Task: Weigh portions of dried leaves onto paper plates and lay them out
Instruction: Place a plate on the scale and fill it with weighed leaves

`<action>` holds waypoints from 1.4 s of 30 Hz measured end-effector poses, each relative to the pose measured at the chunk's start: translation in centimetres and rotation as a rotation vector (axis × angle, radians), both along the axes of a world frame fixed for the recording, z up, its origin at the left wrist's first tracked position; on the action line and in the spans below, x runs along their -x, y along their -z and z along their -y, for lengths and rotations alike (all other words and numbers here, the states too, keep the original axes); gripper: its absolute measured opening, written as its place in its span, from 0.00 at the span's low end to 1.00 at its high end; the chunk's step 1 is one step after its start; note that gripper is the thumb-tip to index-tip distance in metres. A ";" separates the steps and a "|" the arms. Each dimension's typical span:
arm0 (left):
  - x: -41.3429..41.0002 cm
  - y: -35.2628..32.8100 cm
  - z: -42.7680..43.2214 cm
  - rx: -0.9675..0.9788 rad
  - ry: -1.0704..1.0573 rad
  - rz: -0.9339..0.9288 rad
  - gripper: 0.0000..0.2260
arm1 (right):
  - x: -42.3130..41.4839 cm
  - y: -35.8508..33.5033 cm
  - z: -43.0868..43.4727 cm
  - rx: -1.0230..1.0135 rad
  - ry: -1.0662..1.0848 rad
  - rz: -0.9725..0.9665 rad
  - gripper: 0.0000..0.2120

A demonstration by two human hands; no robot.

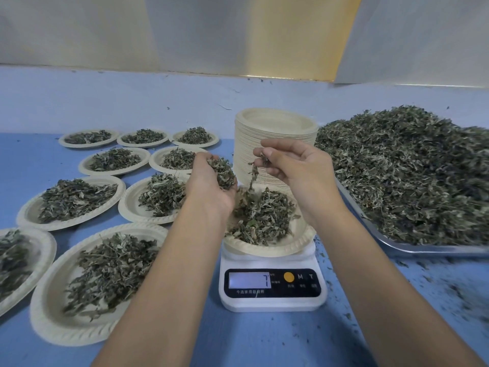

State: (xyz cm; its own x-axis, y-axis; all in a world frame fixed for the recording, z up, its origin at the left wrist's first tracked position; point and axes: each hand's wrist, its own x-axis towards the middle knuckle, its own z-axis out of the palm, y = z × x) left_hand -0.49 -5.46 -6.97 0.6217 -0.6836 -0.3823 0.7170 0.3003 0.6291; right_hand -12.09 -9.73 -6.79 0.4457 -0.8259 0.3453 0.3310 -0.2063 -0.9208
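**Now over the scale: leaves in both your hands**

Around you lies a blue table top [251, 340], with a pale wall [79, 35] at the far side and loose leaf crumbs [436, 287] scattered near right. Your left forearm crosses two of the filled plates on the left and hides part of each. Your right wrist covers the right rim of the plate on the scale. A tall stack of cream paper plates [275, 133] stands just behind your hands.

On the right, a shiny metal tray [423, 250] carries a big heap of dried grey-green leaves [412, 176]. To the left, nine filled cream paper plates [71, 202] lie in rows, each with its own mound. The small white digital scale [272, 286] sits near centre. It bears a round cream paper plate [267, 251] with a loose pile [264, 218] in it, and the display seems to read 7.

Your left hand [211, 186] is cupped palm up above that plate's left side, fingers curled round a clump of leaves [222, 170]. Your right hand [296, 165] pinches a few leaves [254, 173] between thumb and fingertips, one strand dangling towards the pile. The leaves look thin, curled and dull green.
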 end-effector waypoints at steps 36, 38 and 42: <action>7.6 -3.4 4.5 0.270 0.216 -0.067 0.09 | 3.1 -0.5 2.6 -0.607 -0.025 0.328 0.07; 9.5 -3.1 5.9 0.212 0.221 -0.044 0.08 | 4.4 -0.5 3.3 -0.665 0.021 0.376 0.07; 13.3 -1.8 8.4 0.080 0.281 0.026 0.05 | 7.5 0.2 5.0 -0.795 0.121 0.497 0.10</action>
